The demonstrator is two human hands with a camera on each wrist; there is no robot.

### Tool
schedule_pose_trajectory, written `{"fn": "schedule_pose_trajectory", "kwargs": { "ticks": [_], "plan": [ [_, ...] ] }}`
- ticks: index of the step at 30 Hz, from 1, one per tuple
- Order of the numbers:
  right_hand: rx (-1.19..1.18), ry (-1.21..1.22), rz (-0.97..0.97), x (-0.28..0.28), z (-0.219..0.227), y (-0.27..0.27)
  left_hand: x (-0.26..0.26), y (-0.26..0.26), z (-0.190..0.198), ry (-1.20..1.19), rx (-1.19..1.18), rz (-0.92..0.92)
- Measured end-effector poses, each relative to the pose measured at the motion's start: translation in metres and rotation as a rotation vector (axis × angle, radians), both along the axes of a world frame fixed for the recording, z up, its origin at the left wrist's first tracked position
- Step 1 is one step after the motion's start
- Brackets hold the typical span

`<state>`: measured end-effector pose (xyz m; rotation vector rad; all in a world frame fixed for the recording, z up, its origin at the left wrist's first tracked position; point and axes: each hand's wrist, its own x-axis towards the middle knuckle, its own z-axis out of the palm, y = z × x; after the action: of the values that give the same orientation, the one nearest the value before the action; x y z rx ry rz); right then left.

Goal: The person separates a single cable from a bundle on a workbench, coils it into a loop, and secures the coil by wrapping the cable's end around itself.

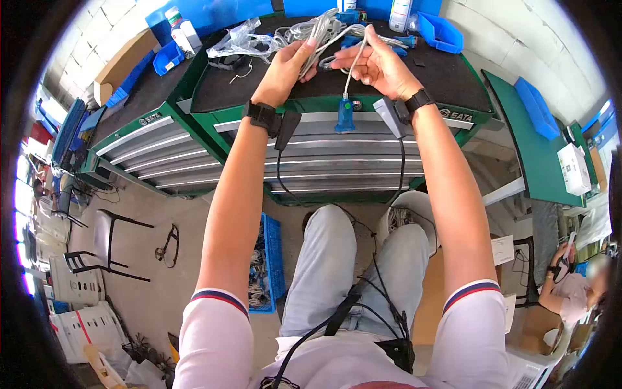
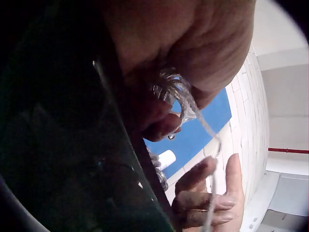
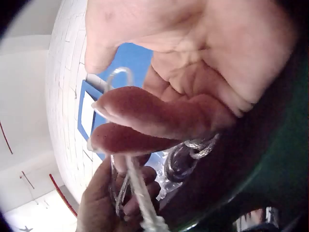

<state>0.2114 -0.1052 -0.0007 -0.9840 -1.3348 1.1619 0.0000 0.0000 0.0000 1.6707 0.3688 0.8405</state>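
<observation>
My left hand [image 1: 284, 72] grips a looped bundle of grey-white cable [image 1: 319, 34] above the front of the bench top. One strand runs across to my right hand [image 1: 383, 65], whose fingers are loosely spread with the thumb raised. From there the strand hangs past the fingers, and a blue connector [image 1: 345, 115] dangles at its end in front of the drawer cabinet. In the right wrist view, the cable [image 3: 140, 193] passes beside the bent fingers [image 3: 135, 108], which are not closed round it. The left wrist view shows the cable loops [image 2: 176, 92] between left thumb and fingers.
More cable and clear plastic wrap [image 1: 243, 40] lie on the dark bench mat [image 1: 447, 81]. Blue bins [image 1: 440, 32] and a spray can [image 1: 400, 14] stand at the back. Below are a blue crate [image 1: 272, 259] of cables and a white bucket [image 1: 424, 211]. Another person [image 1: 573, 285] sits at right.
</observation>
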Motion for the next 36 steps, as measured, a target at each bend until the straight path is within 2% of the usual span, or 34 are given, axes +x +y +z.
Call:
{"fn": "schedule_pose_trajectory", "kwargs": {
  "ticks": [2,5,6,10,13,15,17,20,21,23,27,30,33,35,36],
  "plan": [
    [-0.010,0.097,-0.028,-0.004,0.002,-0.004,0.000,-0.001,0.000,0.072,0.111,-0.027],
    [0.000,0.144,-0.013,-0.001,-0.004,0.001,0.000,0.000,0.001,0.091,0.156,0.002],
    [-0.019,0.200,0.011,-0.001,-0.004,-0.001,0.002,-0.001,-0.001,0.062,0.096,0.009],
    [0.041,0.175,0.057,0.002,-0.006,-0.005,0.003,-0.001,-0.004,0.024,0.033,0.068],
    [-0.015,0.287,-0.029,-0.001,-0.006,0.000,-0.001,0.000,-0.002,-0.009,-0.017,0.036],
    [-0.036,0.253,-0.015,-0.004,-0.005,-0.001,0.002,0.008,-0.008,-0.060,-0.005,0.015],
    [-0.033,0.201,-0.010,-0.010,0.002,-0.011,0.003,0.005,-0.007,-0.015,0.002,0.072],
    [-0.021,0.105,-0.114,-0.018,0.003,-0.013,0.003,0.010,-0.012,-0.111,-0.076,0.014],
    [0.014,0.193,-0.096,-0.018,0.003,-0.012,0.002,0.012,-0.015,-0.109,-0.085,0.017],
    [-0.001,0.208,-0.011,-0.009,0.000,-0.008,0.003,0.018,-0.014,-0.102,-0.115,-0.028],
    [-0.027,0.186,0.005,-0.007,-0.002,-0.006,0.004,0.013,-0.013,-0.139,-0.209,0.014],
    [0.038,0.135,-0.116,-0.010,-0.007,-0.004,0.003,0.017,-0.016,-0.203,-0.184,0.025],
    [0.013,0.111,-0.122,-0.011,-0.004,-0.004,0.003,0.016,-0.016,-0.298,-0.186,0.059],
    [-0.029,0.094,-0.222,-0.017,-0.001,-0.007,-0.001,0.020,-0.019,-0.322,-0.110,0.065],
    [-0.043,0.101,-0.236,-0.017,0.000,-0.007,0.000,0.014,-0.017,-0.345,-0.185,0.081]
  ]
}}
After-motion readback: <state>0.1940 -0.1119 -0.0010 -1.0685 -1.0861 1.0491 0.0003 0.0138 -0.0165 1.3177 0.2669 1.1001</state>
